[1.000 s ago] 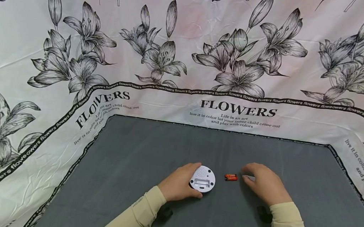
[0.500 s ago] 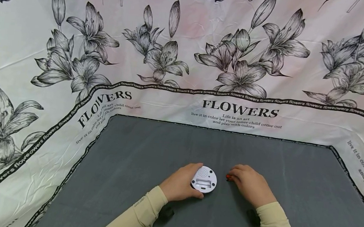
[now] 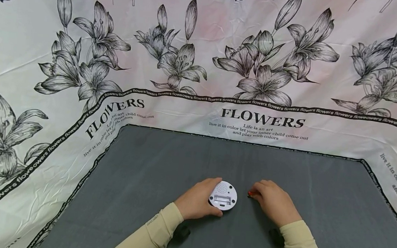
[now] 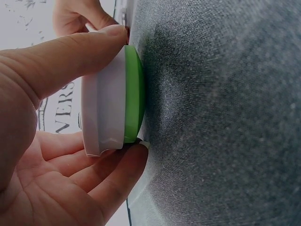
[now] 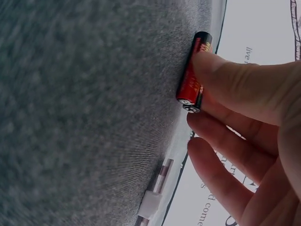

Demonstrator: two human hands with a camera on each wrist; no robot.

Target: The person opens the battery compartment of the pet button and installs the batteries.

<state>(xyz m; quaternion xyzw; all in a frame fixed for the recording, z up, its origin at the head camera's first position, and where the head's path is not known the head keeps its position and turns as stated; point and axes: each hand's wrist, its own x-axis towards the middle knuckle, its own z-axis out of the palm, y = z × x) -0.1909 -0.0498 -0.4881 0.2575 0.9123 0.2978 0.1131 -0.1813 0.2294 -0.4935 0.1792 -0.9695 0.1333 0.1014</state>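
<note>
My left hand [image 3: 199, 198] grips a round white-and-green battery device [image 3: 223, 196] by its rim. Its white underside faces up, showing speaker holes, small dark feet and an uncovered battery compartment. In the left wrist view the domed green side [image 4: 134, 94] faces the cloth, with thumb and fingers on opposite sides of the rim. To the right, my right hand [image 3: 271, 200] pinches a pair of red-and-black batteries [image 5: 190, 70] low over the cloth. The thumb lies across the upper battery, and the second one shows partly behind it. In the head view only a red bit of them shows.
A thin striped rod with a white block [image 5: 150, 203] lies on the cloth in the right wrist view; the head view does not show it. Grey cloth [image 3: 168, 156] spreads under both hands, bordered by a white flower-printed band with lettering. Dark pieces [image 3: 180, 233] sit below the wrists.
My right hand has moved left from beside the batteries and now pinches them. The left hand keeps its grip on the device. In the last half second little has moved.
</note>
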